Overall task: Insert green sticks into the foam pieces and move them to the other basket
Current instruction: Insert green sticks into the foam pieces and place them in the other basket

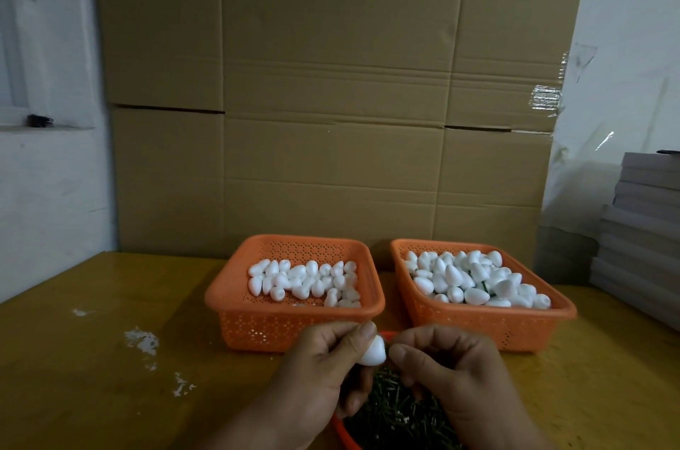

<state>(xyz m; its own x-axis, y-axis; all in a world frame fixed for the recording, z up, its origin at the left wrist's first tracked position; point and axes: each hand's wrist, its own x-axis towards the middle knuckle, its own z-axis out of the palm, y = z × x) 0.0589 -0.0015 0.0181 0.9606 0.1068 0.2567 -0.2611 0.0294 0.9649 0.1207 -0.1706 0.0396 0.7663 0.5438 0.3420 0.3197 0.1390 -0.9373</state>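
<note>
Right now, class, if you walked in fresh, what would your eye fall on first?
Two orange baskets heaped with white foam pieces, the left basket and the fuller right basket, stand side by side mid-table. In front, the left hand pinches one foam piece while the right hand meets it, above a tray of green sticks.

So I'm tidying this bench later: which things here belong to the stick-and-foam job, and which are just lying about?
Belongs to the job:
left hand pinching a foam piece
right hand
left basket
right basket
green sticks

Just lying about:
cardboard boxes
stack of boards
white crumbs on the table
</note>
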